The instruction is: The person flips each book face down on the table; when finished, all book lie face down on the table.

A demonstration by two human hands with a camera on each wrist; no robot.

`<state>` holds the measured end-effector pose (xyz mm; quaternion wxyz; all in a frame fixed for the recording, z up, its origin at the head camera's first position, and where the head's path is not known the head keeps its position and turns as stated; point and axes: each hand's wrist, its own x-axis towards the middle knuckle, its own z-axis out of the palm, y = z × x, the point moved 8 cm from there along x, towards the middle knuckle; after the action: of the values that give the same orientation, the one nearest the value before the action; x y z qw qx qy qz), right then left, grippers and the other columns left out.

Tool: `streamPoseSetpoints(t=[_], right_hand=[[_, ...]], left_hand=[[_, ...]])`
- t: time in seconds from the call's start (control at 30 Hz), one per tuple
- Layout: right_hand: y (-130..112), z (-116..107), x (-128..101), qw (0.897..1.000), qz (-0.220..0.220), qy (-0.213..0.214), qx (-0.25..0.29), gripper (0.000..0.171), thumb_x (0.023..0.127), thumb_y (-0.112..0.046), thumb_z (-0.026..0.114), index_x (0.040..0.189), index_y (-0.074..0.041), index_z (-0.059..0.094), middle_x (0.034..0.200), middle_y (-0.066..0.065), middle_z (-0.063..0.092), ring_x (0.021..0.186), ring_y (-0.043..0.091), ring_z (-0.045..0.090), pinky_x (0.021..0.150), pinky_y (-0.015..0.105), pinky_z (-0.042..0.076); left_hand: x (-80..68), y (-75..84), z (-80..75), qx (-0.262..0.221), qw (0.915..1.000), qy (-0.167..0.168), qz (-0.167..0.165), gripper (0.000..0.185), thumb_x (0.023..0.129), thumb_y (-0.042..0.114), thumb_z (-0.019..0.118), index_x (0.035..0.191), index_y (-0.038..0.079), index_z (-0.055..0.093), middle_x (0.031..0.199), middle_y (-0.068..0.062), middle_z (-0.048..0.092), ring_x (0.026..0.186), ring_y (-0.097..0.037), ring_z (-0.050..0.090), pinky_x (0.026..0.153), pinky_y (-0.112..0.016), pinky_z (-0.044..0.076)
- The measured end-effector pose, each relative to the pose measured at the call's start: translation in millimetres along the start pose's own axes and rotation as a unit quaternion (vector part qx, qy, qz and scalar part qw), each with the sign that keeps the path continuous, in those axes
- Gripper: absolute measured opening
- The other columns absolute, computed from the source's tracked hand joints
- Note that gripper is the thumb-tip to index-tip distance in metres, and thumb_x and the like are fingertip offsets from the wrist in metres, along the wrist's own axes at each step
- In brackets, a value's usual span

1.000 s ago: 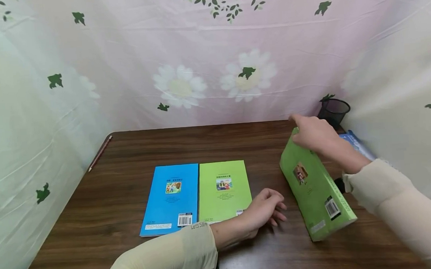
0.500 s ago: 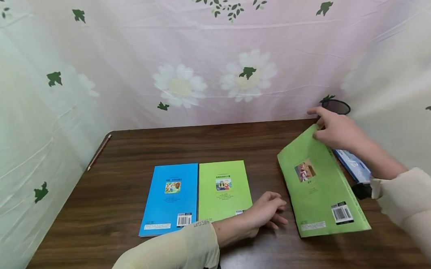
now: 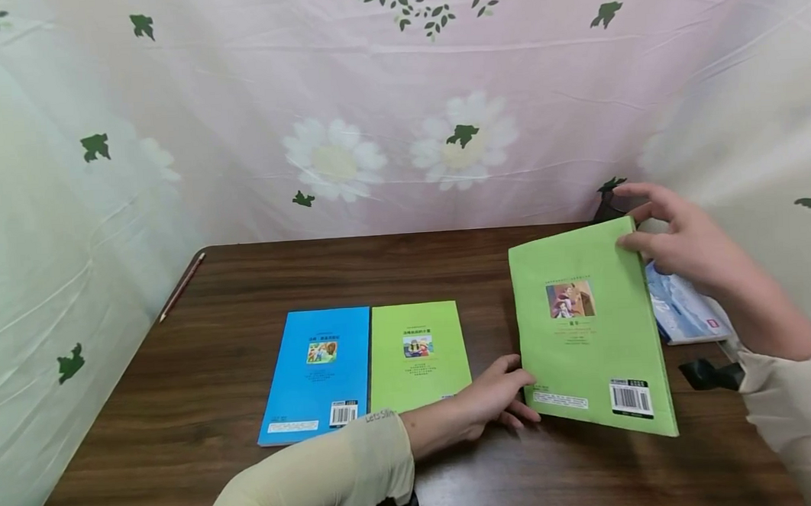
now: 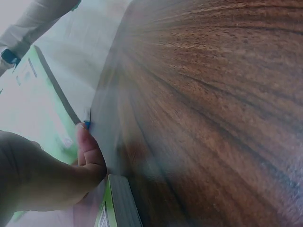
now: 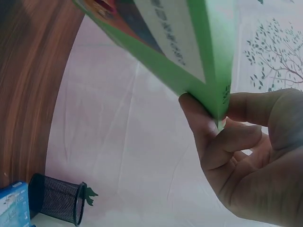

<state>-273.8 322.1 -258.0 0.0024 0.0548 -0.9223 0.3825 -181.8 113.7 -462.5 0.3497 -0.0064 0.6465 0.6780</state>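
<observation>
My right hand (image 3: 683,231) pinches a green paperback book (image 3: 582,335) by its top right corner. The book stands upright, its back cover with picture and barcode towards me. In the right wrist view thumb and finger meet at the book's corner (image 5: 215,90). My left hand (image 3: 492,397) lies low at the book's lower left corner, fingers loosely bent, fingertips right at its edge. The left wrist view shows that hand (image 4: 61,175) overlapping the held book (image 4: 38,109). Beside the left forearm lie a second green book (image 3: 419,374) and a blue book (image 3: 319,380), side by side.
A blue-and-white book (image 3: 684,307) lies at the table's right, partly behind the right arm. A black mesh pen holder (image 5: 57,198) stands near the back right corner. A pencil (image 3: 182,287) lies along the left edge. Patterned cloth (image 3: 400,154) encloses the brown wooden table (image 3: 201,416).
My right hand has moved right, turning the held green book from steeply angled to facing me. Its lower left corner has come to the left hand, which has hardly moved.
</observation>
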Motion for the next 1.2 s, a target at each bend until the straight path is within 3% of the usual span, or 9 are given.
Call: streamPoseSetpoints(t=[0.23, 0.37, 0.47, 0.77, 1.03, 1.2], right_hand=[[4.9, -3.5, -0.7, 0.999, 0.008, -0.006, 0.035, 0.070, 0.098, -0.011, 0.063, 0.154, -0.034, 0.029, 0.118, -0.002, 0.046, 0.070, 0.012, 0.061, 0.055, 0.029, 0.050], [10.0, -5.4, 0.5, 0.998, 0.007, -0.006, 0.056, 0.070, 0.098, -0.010, 0.064, 0.153, -0.035, 0.030, 0.113, -0.006, 0.047, 0.068, 0.012, 0.057, 0.053, 0.027, 0.046], [13.3, -4.8, 1.8, 0.998, 0.008, -0.010, 0.064, 0.071, 0.098, -0.010, 0.063, 0.154, -0.035, 0.028, 0.114, -0.005, 0.046, 0.067, 0.010, 0.056, 0.052, 0.027, 0.045], [20.8, 0.9, 7.4, 0.997, 0.007, -0.012, 0.070, 0.075, 0.099, -0.008, 0.061, 0.158, -0.028, 0.019, 0.108, -0.008, 0.046, 0.066, 0.009, 0.056, 0.051, 0.027, 0.041], [32.7, 7.3, 12.2, 0.998, 0.009, -0.019, 0.064, 0.077, 0.100, -0.012, 0.060, 0.161, -0.020, 0.013, 0.113, -0.002, 0.044, 0.067, 0.010, 0.055, 0.051, 0.029, 0.042], [39.4, 12.3, 16.4, 0.998, 0.011, -0.028, 0.053, 0.078, 0.101, -0.014, 0.059, 0.161, -0.017, 0.010, 0.118, 0.004, 0.044, 0.068, 0.012, 0.056, 0.052, 0.029, 0.042]], left_hand=[[-0.5, -1.9, -0.2, 0.001, 1.0000, -0.007, 0.001, 0.066, 0.094, 0.028, 0.061, 0.152, 0.012, 0.034, 0.127, -0.012, 0.058, 0.055, -0.012, 0.062, 0.047, -0.021, 0.048], [-4.2, -4.5, -0.4, -0.004, 0.9999, -0.012, 0.003, 0.042, 0.094, 0.025, 0.062, 0.131, 0.013, 0.049, 0.107, -0.010, 0.062, 0.054, -0.011, 0.061, 0.047, -0.021, 0.048], [-7.8, -6.3, -3.4, -0.006, 0.9999, -0.004, 0.012, 0.030, 0.093, 0.023, 0.062, 0.119, 0.013, 0.051, 0.103, -0.008, 0.060, 0.055, -0.011, 0.062, 0.049, -0.022, 0.048], [-17.5, -4.6, -16.5, 0.008, 0.9985, 0.029, 0.045, 0.028, 0.091, 0.022, 0.065, 0.115, 0.010, 0.057, 0.103, -0.003, 0.060, 0.060, -0.011, 0.063, 0.054, -0.022, 0.048], [-28.5, 0.8, -18.4, 0.022, 0.9968, 0.035, 0.068, 0.039, 0.090, 0.021, 0.068, 0.124, 0.004, 0.059, 0.085, 0.001, 0.065, 0.061, -0.008, 0.060, 0.059, -0.021, 0.048], [-35.2, 4.3, -19.0, -0.002, 0.9962, 0.036, 0.080, 0.042, 0.088, 0.018, 0.070, 0.126, 0.010, 0.052, 0.075, 0.002, 0.062, 0.058, -0.009, 0.059, 0.058, -0.022, 0.047]])
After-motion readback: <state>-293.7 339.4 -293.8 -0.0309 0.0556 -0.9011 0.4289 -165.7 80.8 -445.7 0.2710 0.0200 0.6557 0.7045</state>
